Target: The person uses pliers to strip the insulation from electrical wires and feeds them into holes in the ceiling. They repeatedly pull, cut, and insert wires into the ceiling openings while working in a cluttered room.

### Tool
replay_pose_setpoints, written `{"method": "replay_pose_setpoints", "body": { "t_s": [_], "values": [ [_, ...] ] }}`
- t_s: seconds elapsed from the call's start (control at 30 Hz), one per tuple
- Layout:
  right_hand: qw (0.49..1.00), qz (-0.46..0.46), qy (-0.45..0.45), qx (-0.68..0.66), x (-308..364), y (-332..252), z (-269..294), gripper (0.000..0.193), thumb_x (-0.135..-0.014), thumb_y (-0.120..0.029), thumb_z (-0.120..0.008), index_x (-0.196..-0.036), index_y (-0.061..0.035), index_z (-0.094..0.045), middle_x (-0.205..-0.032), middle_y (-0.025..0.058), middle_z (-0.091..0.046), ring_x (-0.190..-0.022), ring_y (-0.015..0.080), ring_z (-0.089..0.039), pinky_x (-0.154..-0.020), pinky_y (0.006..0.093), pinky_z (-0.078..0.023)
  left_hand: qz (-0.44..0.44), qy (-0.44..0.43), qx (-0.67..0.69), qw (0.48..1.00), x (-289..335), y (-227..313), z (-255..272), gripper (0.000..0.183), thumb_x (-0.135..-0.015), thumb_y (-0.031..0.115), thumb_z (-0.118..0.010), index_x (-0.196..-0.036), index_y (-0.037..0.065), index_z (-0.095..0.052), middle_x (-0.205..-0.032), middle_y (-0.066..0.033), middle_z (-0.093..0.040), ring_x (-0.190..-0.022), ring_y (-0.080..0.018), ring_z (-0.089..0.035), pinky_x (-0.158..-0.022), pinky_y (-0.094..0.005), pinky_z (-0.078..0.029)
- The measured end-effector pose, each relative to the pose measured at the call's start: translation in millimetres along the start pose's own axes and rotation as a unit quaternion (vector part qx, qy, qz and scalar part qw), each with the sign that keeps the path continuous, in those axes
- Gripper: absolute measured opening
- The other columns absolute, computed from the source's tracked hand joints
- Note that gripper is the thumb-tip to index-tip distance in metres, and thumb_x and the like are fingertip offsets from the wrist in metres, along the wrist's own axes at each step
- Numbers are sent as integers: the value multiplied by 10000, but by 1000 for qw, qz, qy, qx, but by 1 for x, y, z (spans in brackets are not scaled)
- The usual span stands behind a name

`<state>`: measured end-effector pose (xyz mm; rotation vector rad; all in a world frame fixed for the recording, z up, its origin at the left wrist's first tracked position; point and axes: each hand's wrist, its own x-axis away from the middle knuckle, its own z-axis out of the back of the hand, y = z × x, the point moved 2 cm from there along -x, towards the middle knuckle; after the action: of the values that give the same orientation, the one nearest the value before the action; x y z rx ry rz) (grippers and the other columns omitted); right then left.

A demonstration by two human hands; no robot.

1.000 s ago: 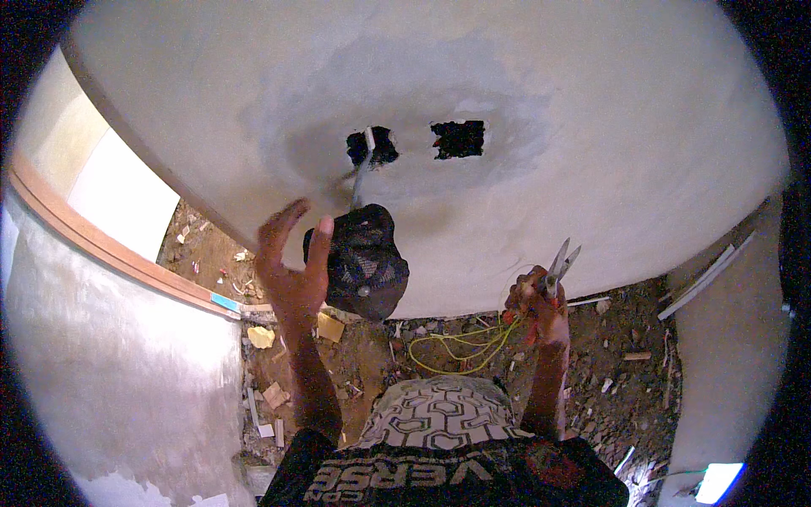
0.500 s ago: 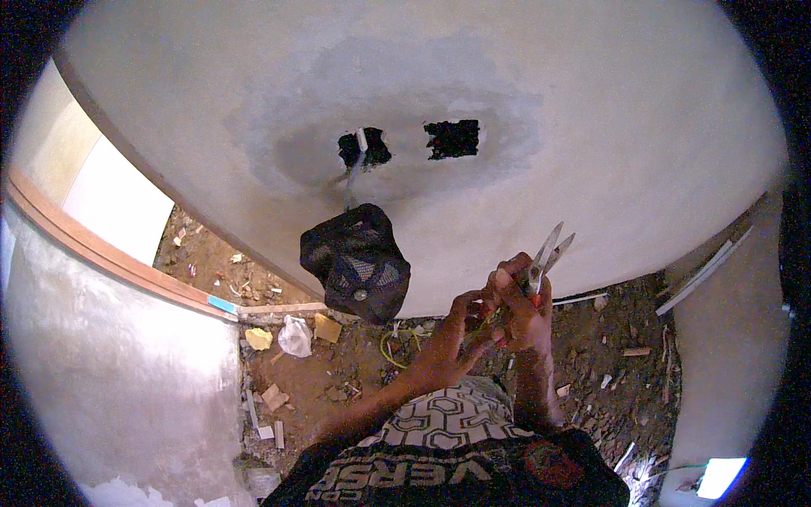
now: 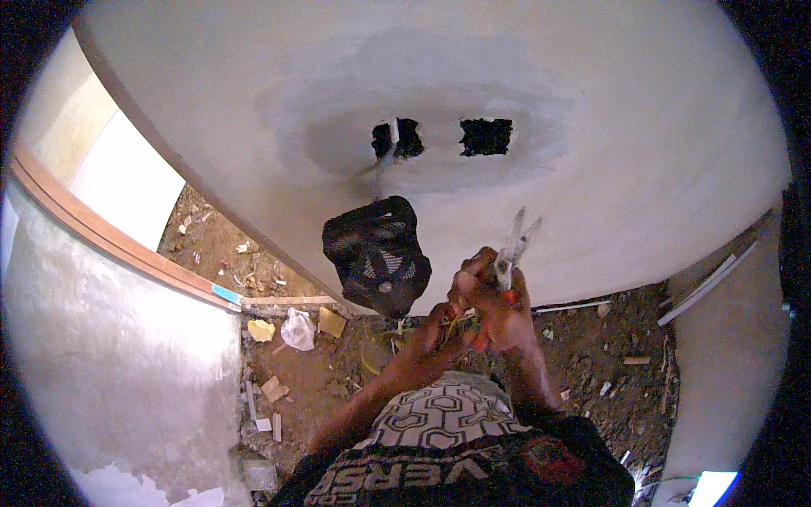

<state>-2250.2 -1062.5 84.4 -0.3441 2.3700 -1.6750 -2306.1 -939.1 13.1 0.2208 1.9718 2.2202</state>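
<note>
My right hand (image 3: 498, 308) is closed around a pair of scissors (image 3: 511, 249) with red handles. Their two metal blades point up toward the wall and stand apart. Beside it, my left hand (image 3: 439, 334) has its fingers closed on a thin yellow wire (image 3: 459, 321), part of which hangs below in a loop. The two hands nearly touch, and the wire's end is hidden among the fingers. To their left, a black mesh item like a cap (image 3: 380, 258) hangs against the wall under a pale tube (image 3: 387, 156).
The plastered wall (image 3: 608, 169) has two dark square holes, the left hole (image 3: 410, 138) with the tube coming out and the right hole (image 3: 486, 137). Rubble and scraps cover the dirt floor (image 3: 329, 380). An opening with a wooden sill (image 3: 118, 241) lies left; pale strips (image 3: 710, 283) lean right.
My view has shifted, so the wall holes and the black item sit further right. My hands and the scissors have moved a little left and closer to the black item.
</note>
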Motion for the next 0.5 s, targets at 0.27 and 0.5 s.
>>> {"method": "replay_pose_setpoints", "body": {
  "t_s": [0.27, 0.5],
  "values": [
    [997, 22, -72, -15, -10, -13, -35, 115, -943, -110, -592, -919, 3, -590, -823, 118, -634, -721, 204, -634, -582, 315, -508, 64, -18, -41, 997, 46, 13, 53, 347, -964, 235, -603, -1207, 8, -504, -837, -92, -616, -779, -148, -570, -734, -312, -469],
    [991, 69, 43, 103, -12, -5, -59, 127, -898, -112, -665, -932, 7, -638, -748, 78, -636, -672, 143, -611, -575, 273, -487, -4, 26, -23, 999, 84, 39, 110, 194, -921, 210, -658, -909, 22, -611, -775, -20, -613, -674, -100, -514, -599, -306, -429]
  ]
}}
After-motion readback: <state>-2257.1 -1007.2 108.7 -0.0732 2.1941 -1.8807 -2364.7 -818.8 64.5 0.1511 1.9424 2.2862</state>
